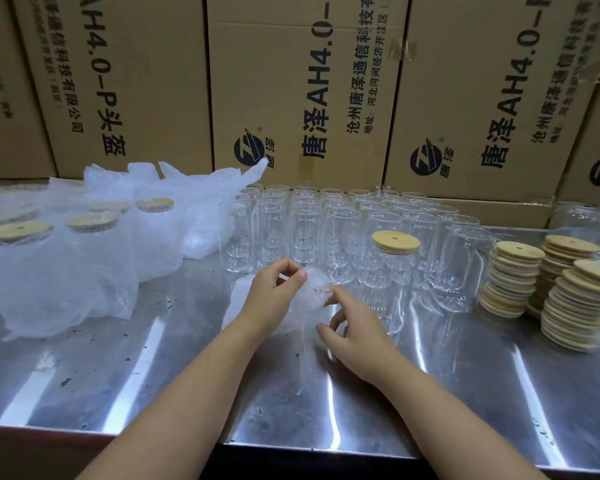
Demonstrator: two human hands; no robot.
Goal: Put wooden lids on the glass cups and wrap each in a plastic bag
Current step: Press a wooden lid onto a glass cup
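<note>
Steel table (pixel 153 375) — our left hand (pixel 278 296) pinched the plastic bag (pixel 312 296), our right hand (pixel 354 327) touched it (grip unclear); the lidded cup (pixel 388 278) stood upright rightward, nearer that hand.

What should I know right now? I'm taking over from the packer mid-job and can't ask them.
Left hand pinches a clear plastic bag; right hand touches it, grip unclear.
One lidded cup stands among the bare glasses; lid stacks at right.
Done: several lidded, bagged cups at left.
Left: bag the lidded cup, then lid and bag the many bare glasses.
</note>
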